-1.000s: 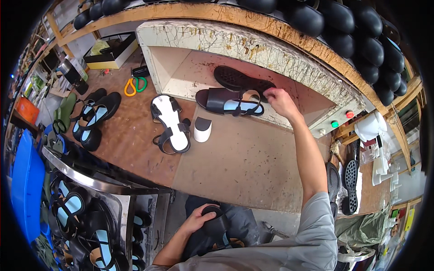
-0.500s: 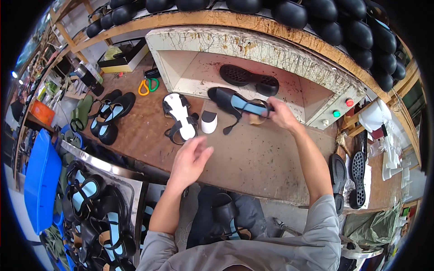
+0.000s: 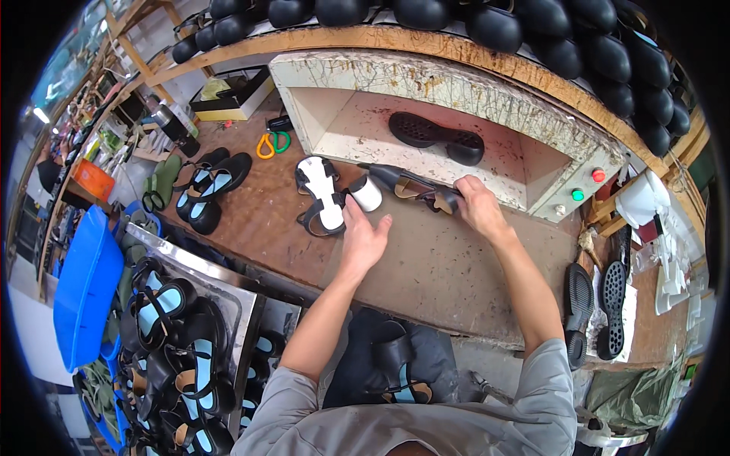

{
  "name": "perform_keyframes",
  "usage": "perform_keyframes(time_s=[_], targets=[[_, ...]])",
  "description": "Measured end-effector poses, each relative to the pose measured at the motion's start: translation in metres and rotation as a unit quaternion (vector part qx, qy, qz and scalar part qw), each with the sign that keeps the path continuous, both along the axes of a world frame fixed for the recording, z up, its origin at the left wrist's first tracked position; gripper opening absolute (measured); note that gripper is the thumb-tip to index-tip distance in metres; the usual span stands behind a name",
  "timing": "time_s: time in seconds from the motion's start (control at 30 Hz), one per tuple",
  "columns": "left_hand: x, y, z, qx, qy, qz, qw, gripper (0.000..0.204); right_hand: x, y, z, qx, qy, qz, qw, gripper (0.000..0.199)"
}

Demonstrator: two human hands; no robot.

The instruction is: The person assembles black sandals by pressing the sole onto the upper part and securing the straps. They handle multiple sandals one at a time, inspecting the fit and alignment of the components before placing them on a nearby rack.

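My right hand (image 3: 480, 209) grips the heel end of a black shoe (image 3: 389, 176), which lies tilted on its side in front of a white box-shaped cabinet. A light blue insole no longer shows on it from this angle. My left hand (image 3: 363, 242) is open, thumb apart, its fingertips beside a white heel block (image 3: 366, 194) with a dark face; I cannot tell whether they touch it. Just left of that block lies a sandal (image 3: 323, 190) with a white sole and dark straps. Inside the cabinet (image 3: 342, 118) rests a black perforated sole (image 3: 437, 138).
Orange- and green-handled scissors (image 3: 272, 144) and black sandals (image 3: 209, 190) lie on the bench's left. A metal tray (image 3: 247, 304) of sandals stands lower left, beside a blue basin (image 3: 85, 289). Black soles (image 3: 612, 308) lie at right. Another shoe (image 3: 391, 353) rests on my lap.
My left hand has moved right and forward to the white heel block, which now leans over. My right hand has turned the black shoe onto its side, hiding its blue insole.
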State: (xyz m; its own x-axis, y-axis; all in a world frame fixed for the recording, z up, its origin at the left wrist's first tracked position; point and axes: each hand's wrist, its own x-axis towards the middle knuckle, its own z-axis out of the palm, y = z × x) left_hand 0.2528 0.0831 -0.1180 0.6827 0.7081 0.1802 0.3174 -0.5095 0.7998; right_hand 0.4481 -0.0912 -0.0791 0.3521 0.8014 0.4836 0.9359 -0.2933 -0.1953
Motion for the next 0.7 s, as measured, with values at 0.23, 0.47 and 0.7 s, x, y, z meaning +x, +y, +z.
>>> perform_keyframes(time_s=[0.23, 0.47, 0.7], targets=[[0.017, 0.015, 0.012, 0.088, 0.045, 0.038, 0.994, 0.083, 0.014, 0.018, -0.005, 0.016, -0.025, 0.008, 1.000, 0.020], [0.038, 0.031, 0.019, 0.084, 0.095, 0.041, 0.991, 0.059, 0.021, 0.016, 0.000, -0.026, 0.056, 0.006, 0.998, 0.032], [0.011, 0.017, 0.028, 0.030, 0.085, 0.003, 0.996, 0.075, 0.019, 0.013, 0.006, -0.057, 0.045, 0.026, 0.997, 0.032]])
